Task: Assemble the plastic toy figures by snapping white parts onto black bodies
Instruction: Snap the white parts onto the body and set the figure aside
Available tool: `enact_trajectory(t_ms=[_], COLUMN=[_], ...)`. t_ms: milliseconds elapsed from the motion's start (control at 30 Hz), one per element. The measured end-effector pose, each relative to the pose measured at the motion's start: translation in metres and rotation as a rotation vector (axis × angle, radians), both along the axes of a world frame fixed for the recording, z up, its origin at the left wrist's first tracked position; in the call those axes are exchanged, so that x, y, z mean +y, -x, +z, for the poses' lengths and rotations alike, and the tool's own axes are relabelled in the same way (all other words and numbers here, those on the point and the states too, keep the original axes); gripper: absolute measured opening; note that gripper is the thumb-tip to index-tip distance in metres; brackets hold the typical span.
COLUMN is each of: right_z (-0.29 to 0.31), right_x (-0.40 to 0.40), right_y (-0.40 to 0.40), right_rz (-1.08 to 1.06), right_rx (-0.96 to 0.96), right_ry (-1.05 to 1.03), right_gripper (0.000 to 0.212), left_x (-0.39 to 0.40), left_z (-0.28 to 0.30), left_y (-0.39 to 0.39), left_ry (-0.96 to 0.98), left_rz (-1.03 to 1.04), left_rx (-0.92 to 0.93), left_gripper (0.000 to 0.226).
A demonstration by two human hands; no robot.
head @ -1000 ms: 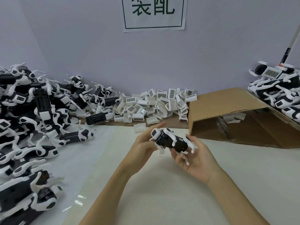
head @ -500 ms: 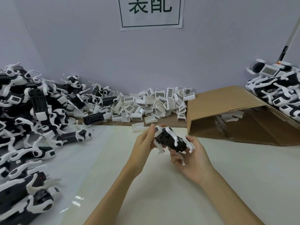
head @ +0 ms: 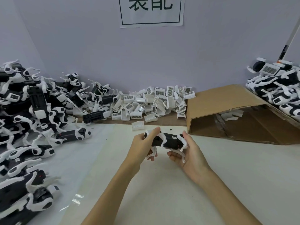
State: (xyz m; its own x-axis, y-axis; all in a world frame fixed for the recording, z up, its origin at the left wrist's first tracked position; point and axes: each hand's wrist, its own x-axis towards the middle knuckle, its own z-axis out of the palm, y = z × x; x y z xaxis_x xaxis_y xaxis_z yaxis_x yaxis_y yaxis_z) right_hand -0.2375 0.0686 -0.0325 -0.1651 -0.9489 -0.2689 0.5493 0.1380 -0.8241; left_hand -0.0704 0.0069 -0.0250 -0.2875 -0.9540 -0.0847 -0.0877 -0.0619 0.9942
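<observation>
A black toy body with white legs and a small label [head: 168, 140] is held level above the table centre, between both hands. My left hand [head: 142, 146] grips its left end, thumb lying over the top. My right hand [head: 190, 151] cups the right end from below, fingers curled under it. A heap of loose white parts with barcode stickers [head: 155, 101] lies against the back wall. One white part [head: 138, 125] sits alone just beyond the toy.
A big pile of black-and-white toy bodies [head: 32, 114] covers the left side. An open cardboard box [head: 235, 114] lies on its side at the right, with another stack of figures [head: 279, 88] behind it. A paper sign [head: 151, 12] hangs on the wall.
The toy has turned from a tilted pose to nearly level and sits slightly lower. My left thumb now lies over its left end; both hands kept their hold.
</observation>
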Motion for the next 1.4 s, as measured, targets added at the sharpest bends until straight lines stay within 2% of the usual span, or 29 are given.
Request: enact_trajectory(t_ms=[133, 233, 367, 433, 500, 567, 600, 633, 700, 767, 833, 900, 1000, 1167, 1300, 1400], right_z=[0.005, 0.008, 0.011, 0.013, 0.012, 0.011, 0.010, 0.010, 0.008, 0.006, 0.003, 0.002, 0.004, 0.009, 0.009, 0.009], right_x=[0.001, 0.002, 0.005, 0.007, 0.010, 0.012, 0.011, 0.010, 0.007, 0.003, 0.001, 0.000, 0.000, 0.001, 0.002, 0.002], right_y=[-0.004, -0.003, 0.004, 0.006, 0.005, 0.003, 0.002, 0.001, 0.001, 0.002, 0.002, 0.002, 0.002, 0.001, 0.001, 0.002], right_rz=[0.095, 0.116, 0.123, 0.185, 0.303, 0.410, 0.427, 0.413, 0.322, 0.245, 0.179, 0.123, 0.066, -0.020, -0.089, -0.132], right_rx=[0.095, 0.161, 0.052, 0.032, 0.147, 0.235, 0.211, 0.146, -0.048, -0.215, -0.285, -0.277, -0.231, -0.288, -0.168, -0.102], right_ry=[0.068, 0.121, 0.077, 0.027, 0.009, 0.052, 0.065, 0.067, 0.087, 0.164, 0.202, 0.212, 0.189, 0.182, 0.118, 0.145], right_gripper=[0.054, 0.052, 0.049, 0.054, 0.060, 0.058, 0.054, 0.050, 0.046, 0.045, 0.043, 0.040, 0.034, 0.056, 0.050, 0.053], left_x=[-0.003, -0.003, -0.005, -0.007, -0.008, -0.008, -0.010, -0.011, -0.009, -0.003, 0.008, 0.012, 0.010, 0.008, 0.007, 0.006], left_z=[0.002, 0.004, 0.007, 0.006, 0.004, 0.003, 0.001, 0.001, 0.004, 0.004, -0.001, -0.007, -0.007, -0.005, -0.001, -0.001], left_y=[-0.005, -0.010, -0.017, -0.018, -0.017, -0.015, -0.015, -0.016, -0.013, -0.004, 0.009, 0.017, 0.015, 0.012, 0.009, 0.007], left_ry=[-0.246, -0.389, -0.450, -0.440, -0.402, -0.402, -0.418, -0.423, -0.357, -0.168, -0.012, 0.014, 0.040, 0.095, 0.052, 0.038], left_rz=[0.075, 0.065, -0.080, -0.108, -0.123, -0.096, -0.065, -0.045, -0.057, -0.105, -0.173, -0.175, -0.102, 0.006, 0.036, 0.009], left_rx=[0.134, 0.219, 0.262, 0.307, 0.312, 0.332, 0.383, 0.446, 0.480, 0.284, 0.111, 0.150, 0.215, 0.206, 0.214, 0.248], left_gripper=[0.047, 0.052, 0.061, 0.057, 0.056, 0.072, 0.084, 0.093, 0.094, 0.087, 0.074, 0.062, 0.058, 0.063, 0.056, 0.054])
